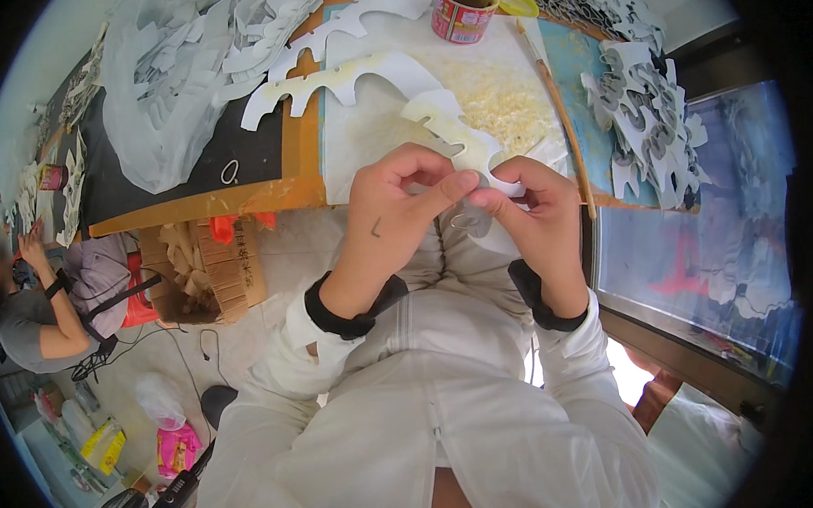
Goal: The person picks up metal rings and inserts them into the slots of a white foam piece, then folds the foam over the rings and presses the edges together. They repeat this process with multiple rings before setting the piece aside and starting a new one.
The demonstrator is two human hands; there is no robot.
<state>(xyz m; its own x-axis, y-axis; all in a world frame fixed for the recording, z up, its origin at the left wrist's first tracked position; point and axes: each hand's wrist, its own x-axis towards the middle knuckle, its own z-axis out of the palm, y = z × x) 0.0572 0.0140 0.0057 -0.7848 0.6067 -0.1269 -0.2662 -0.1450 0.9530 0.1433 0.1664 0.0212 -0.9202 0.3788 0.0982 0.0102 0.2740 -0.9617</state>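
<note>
My left hand [396, 210] and my right hand [539, 209] meet at the table's near edge, each pinching with thumb and fingers. Between them is a white cut-out piece [446, 114] with a scalloped edge, its far end lying on the paper-covered table. A small grey piece [471, 220] hangs just below my fingertips; which fingers grip it is hidden. Beyond lie two similar cut-outs, a nearer white strip [364, 72] with yellowish smears and a farther white strip [349, 23]. White paper [354, 157] beneath carries a crusty yellowish patch [509, 103].
A red can [464, 17] with a yellow lid [517, 2] stands at the back. A long-handled brush [565, 119] lies right, beside grey-white cut-outs [643, 111]. Left are a plastic bag [143, 138] of pieces and a small ring [230, 172]. Another person [46, 311] sits beyond a cardboard box [232, 269].
</note>
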